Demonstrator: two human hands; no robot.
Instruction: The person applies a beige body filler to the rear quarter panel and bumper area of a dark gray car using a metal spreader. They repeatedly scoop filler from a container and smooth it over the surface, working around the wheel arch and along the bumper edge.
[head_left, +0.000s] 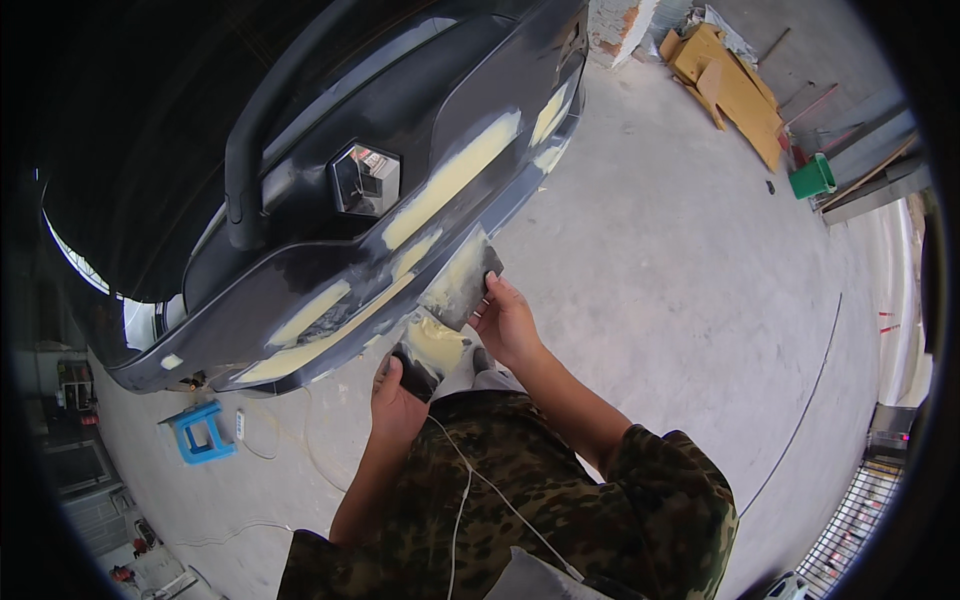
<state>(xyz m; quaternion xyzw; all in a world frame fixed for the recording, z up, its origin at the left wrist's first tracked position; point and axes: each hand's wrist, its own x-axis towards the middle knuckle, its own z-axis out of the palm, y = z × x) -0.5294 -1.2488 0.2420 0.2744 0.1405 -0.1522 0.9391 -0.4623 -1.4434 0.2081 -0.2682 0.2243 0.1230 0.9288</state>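
Note:
My left hand [398, 402] is closed on the edge of a dark flat mixing plate [418, 372], which carries a smeared heap of pale yellow putty [436, 343]. Between the thumb and fingers of my right hand [508, 320] is a flat grey putty spreader [462, 290], coated with yellowish residue. Its lower edge meets or overlaps the plate; I cannot tell whether they touch. Just beyond both hands stands a dark car bumper [290, 272] with several pale yellow filler patches, the longest a broad diagonal strip [455, 182].
A blue plastic stool [202, 434] stands on the grey concrete floor [660, 260] at lower left, beside a white power strip [240, 425]. Far right are flattened cardboard [735, 90] and a green bucket [812, 177]. A white cable [466, 490] hangs down my front.

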